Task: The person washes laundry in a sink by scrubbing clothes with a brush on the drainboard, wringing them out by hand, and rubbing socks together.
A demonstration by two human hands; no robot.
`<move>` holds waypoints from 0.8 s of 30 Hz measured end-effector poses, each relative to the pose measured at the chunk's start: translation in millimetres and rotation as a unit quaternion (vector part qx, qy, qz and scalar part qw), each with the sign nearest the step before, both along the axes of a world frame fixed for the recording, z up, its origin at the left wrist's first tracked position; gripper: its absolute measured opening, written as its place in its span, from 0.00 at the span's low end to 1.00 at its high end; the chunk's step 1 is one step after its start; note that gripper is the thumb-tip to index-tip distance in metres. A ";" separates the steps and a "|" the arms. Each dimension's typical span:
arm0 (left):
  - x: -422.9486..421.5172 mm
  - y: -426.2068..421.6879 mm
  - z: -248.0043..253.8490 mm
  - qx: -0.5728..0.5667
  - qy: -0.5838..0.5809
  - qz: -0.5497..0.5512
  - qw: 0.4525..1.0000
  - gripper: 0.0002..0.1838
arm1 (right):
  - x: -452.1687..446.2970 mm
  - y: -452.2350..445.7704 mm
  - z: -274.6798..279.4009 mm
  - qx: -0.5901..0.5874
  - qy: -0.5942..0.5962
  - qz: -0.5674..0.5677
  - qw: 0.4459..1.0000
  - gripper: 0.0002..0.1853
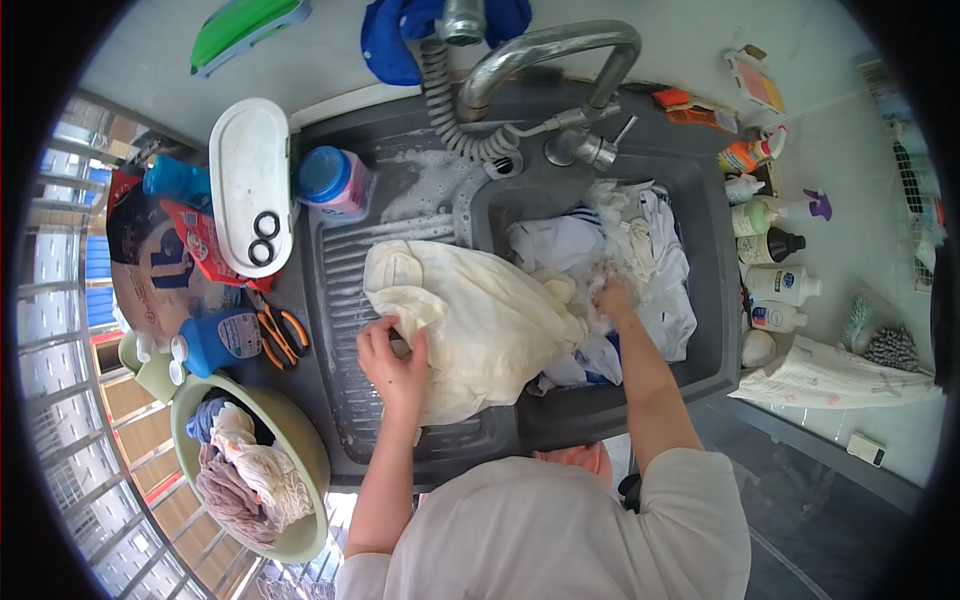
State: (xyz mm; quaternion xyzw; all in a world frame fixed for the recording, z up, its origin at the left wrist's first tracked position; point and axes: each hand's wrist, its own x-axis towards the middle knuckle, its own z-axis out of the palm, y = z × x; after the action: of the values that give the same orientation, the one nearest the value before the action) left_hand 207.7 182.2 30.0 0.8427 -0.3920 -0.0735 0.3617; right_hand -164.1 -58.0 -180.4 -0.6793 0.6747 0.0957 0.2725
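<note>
A wet cream garment (480, 325) is spread over the ribbed drainboard, its right end hanging over the sink's edge. My left hand (393, 370) is at its lower left side, thumb and fingertips curled onto a fold of the fabric. Down in the sink basin, my right hand (612, 297) reaches among wet white clothes (665, 270), where water splashes and foams. Its fingers look bent, but the splash partly hides them and what they grip. A white garment with dark stripes (560, 240) lies left of that hand.
A steel faucet (550, 60) arches over the grey sink (715, 330). A blue-lidded tub (332, 180), white tray (250, 150), blue bottle (220, 340) and orange-handled pliers (283, 330) stand left. Below them, a green basin (318, 470) holds clothes. Several bottles (780, 285) line the right ledge.
</note>
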 end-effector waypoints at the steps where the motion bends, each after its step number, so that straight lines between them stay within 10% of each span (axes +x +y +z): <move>1: -2.7 2.1 1.0 -0.001 0.001 0.004 1.000 0.23 | 5.0 -7.3 3.3 0.051 -0.056 -0.068 0.995 0.38; 4: -7.4 8.8 -5.0 -0.020 0.038 0.014 0.999 0.15 | 44.5 23.2 74.4 -0.154 -0.344 -0.051 0.925 0.33; 6: -6.5 17.6 -8.4 -0.024 0.011 0.002 1.000 0.14 | 105.7 54.8 173.0 -0.086 -0.485 -0.105 0.864 0.33; 10: -6.7 23.7 -9.0 -0.037 -0.080 -0.022 0.996 0.10 | 215.2 117.2 281.6 -0.204 -0.400 0.203 0.870 0.29; 14: -7.6 26.5 -23.6 -0.057 -0.082 -0.006 0.995 0.07 | 298.1 123.0 204.4 -0.327 -0.222 0.425 0.815 0.35; 19: -1.2 26.2 -14.5 -0.066 -0.069 0.007 0.995 0.07 | 351.8 71.4 228.4 -0.343 -0.196 0.266 0.879 0.30; 23: -9.6 28.7 -24.7 -0.026 -0.052 0.023 0.998 0.06 | 299.0 142.1 206.7 -0.379 -0.178 0.424 0.803 0.32; 24: -8.5 25.2 -19.2 -0.039 -0.042 0.027 0.998 0.05 | 319.7 118.2 198.3 -0.332 -0.176 0.353 0.857 0.32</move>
State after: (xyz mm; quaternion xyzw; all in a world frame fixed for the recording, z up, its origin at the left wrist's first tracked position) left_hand 199.2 207.4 10.8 0.8404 -0.3866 -0.0124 0.3795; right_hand 155.6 60.2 17.9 -0.9276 0.3219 -0.1657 0.0926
